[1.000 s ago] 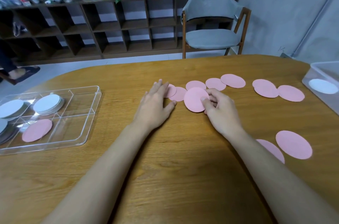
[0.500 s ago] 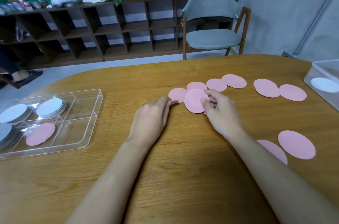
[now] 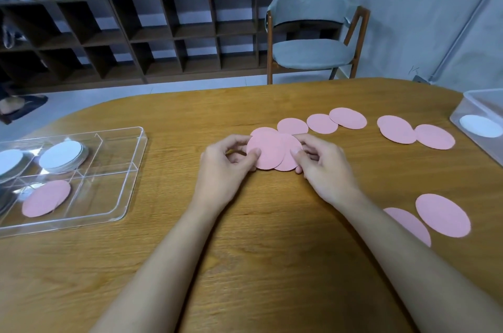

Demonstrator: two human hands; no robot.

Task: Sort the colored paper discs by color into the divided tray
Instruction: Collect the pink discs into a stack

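Two overlapping pink paper discs (image 3: 272,151) are held just above the wooden table (image 3: 272,251) between both hands. My left hand (image 3: 226,166) pinches the front disc at its left edge. The back disc's right edge is pinched by my right hand (image 3: 324,166). Several more pink discs (image 3: 321,123) lie in a row behind, a pair (image 3: 432,136) farther right, and two (image 3: 442,214) at the near right. The clear divided tray (image 3: 128,169) at the left holds one pink disc (image 3: 46,197) in a near compartment and white disc stacks (image 3: 62,155) in the far ones.
A clear plastic box (image 3: 479,103) with a white disc (image 3: 480,125) stands at the table's right edge. Behind the table are a grey chair (image 3: 313,33) and a dark wooden shelf unit (image 3: 130,33) with potted plants.
My left hand has come off the table and taken hold of a pink disc, bringing it over the one in my right hand. Both hands now meet at the discs.
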